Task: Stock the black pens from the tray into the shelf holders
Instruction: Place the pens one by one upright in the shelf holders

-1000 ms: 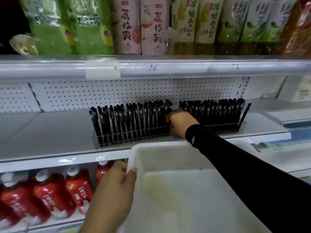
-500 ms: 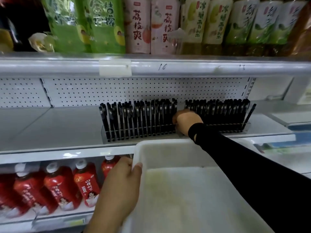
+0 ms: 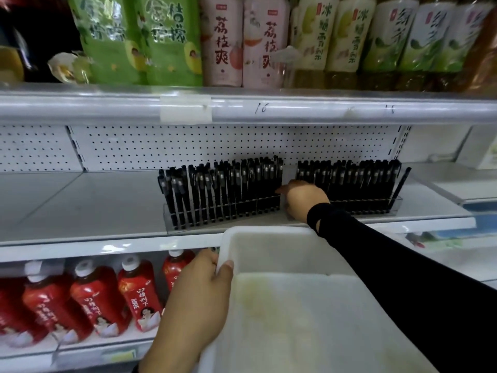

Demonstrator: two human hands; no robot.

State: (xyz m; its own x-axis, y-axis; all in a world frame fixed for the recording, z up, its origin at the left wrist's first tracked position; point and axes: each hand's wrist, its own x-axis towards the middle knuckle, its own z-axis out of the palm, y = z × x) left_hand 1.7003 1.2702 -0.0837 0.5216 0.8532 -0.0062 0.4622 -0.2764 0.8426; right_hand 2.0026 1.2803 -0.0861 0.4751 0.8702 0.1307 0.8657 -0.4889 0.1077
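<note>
Head camera view: our left hand [image 3: 199,300] grips the white tray [image 3: 269,231] by its left rim, thumb hooked over the edge; the tray's near end is cut off. Our right hand [image 3: 304,200] sits in the gap between the left holder [image 3: 215,222] and the right holder [image 3: 376,208] on the shelf [image 3: 80,205]. Its fingers are mostly hidden, so we cannot tell whether it holds anything. Black pens [image 3: 223,189] stand packed in both holders.

The right hand [image 3: 304,200] hides its fingertips, perhaps a grip on something; the tray [image 3: 269,246] runs off the bottom edge.
</note>
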